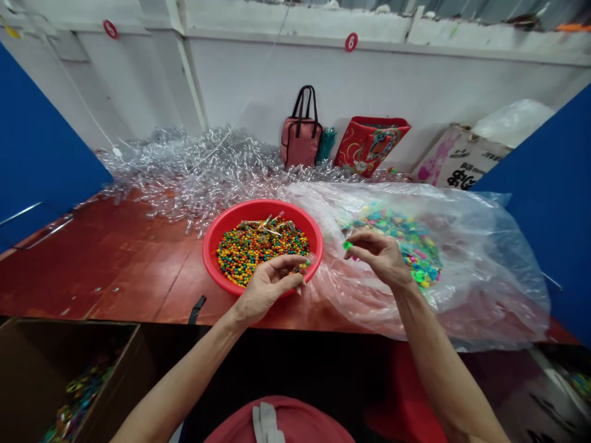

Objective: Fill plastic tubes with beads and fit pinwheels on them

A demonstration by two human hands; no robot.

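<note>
My left hand [272,280] is closed on a small clear plastic tube [308,261] with coloured beads inside, over the right rim of a red basin [210,258]. Many small coloured beads [244,252] fill the basin, and several clear tubes [272,227] lie on top of them. To the right, my right hand [381,255] pinches a small bright green plastic piece [347,245]. Beneath and beyond that hand, a heap of colourful plastic pieces [422,246] sits on a clear plastic sheet [489,264].
A large pile of clear tubes [221,160] spreads along the back of the red table [115,264]. Behind stand a pink bag [301,141], a red gift bag [369,144] and a carton [462,157]. Blue panels [41,135] flank both sides. An open cardboard box [124,369] sits below left.
</note>
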